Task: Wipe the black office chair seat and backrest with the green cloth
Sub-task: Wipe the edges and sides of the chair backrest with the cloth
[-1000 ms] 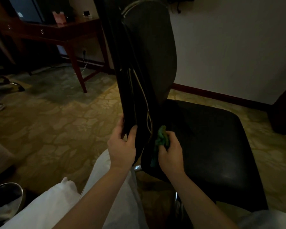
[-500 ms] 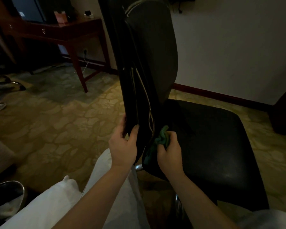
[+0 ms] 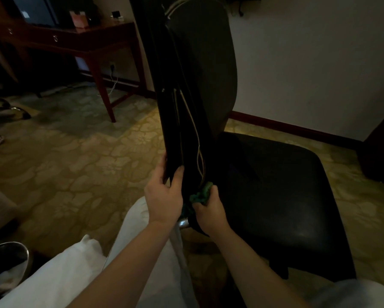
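Black office chair [image 3: 231, 174] right in front of us, standing on the patterned carpet [image 3: 75, 170] close to the pale wall [image 3: 308, 63]. We see its backrest [image 3: 204, 74] almost edge-on, rising upright out of the top of the view, and the seat [image 3: 286, 196] spreads out to our right, glossy and dark.

Our left hand [image 3: 164, 196] is on the lower rear edge of the backrest. The thumb lies along the near side and the fingers [image 3: 163, 161] curl round the far side, so the edge is clamped between them.

Green cloth [image 3: 203, 194] next: it sits bunched up low down, right where the foot of the backrest meets the back of the seat. Our right hand [image 3: 211, 213] grips it from below, fingers closed round the wad and pressing it against the black surface of the chair. A darker tail of the cloth hangs down between our two hands, which are just beside each other.

Under the hands a bit of chrome chair post [image 3: 183, 223] catches the light. Our white trousers [image 3: 64, 281] fill the bottom of the view, with a metal bin [image 3: 24, 247] at the lower left. Further back on the left stands a reddish wooden desk [image 3: 86, 41], and a pink box [image 3: 78, 18] rests on its surface.
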A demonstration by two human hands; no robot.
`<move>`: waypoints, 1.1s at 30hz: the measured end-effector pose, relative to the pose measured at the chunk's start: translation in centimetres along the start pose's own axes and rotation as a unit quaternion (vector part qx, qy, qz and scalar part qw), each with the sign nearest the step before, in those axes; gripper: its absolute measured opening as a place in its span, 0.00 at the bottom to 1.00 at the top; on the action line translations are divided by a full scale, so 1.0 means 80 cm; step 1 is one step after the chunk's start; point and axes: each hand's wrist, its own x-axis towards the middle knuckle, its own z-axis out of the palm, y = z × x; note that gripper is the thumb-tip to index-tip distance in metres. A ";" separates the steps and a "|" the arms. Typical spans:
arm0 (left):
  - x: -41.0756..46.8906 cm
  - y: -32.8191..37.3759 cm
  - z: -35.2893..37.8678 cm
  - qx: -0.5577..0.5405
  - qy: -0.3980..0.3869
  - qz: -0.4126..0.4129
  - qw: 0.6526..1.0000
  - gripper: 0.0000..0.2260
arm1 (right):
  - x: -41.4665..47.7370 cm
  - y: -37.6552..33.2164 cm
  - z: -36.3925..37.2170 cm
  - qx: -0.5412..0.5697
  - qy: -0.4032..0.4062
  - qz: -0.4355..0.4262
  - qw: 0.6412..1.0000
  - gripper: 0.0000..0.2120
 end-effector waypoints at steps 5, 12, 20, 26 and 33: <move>0.001 -0.002 -0.002 0.004 -0.007 -0.001 1.000 0.22 | -0.002 -0.008 -0.015 0.104 0.108 0.014 0.989 0.10; 0.000 -0.005 -0.003 0.004 -0.002 -0.001 1.000 0.21 | -0.006 -0.023 -0.005 0.118 0.154 0.028 0.981 0.12; 0.002 -0.008 -0.013 0.042 -0.039 0.001 0.998 0.24 | -0.014 -0.023 0.006 0.151 0.188 0.068 0.968 0.11; 0.009 0.005 -0.024 0.076 -0.062 0.002 0.995 0.19 | -0.019 -0.078 -0.038 0.091 0.175 -0.056 0.979 0.16; 0.054 0.059 -0.034 0.169 -0.091 0.104 0.976 0.16 | 0.016 -0.185 -0.070 -0.074 0.131 -0.255 0.955 0.22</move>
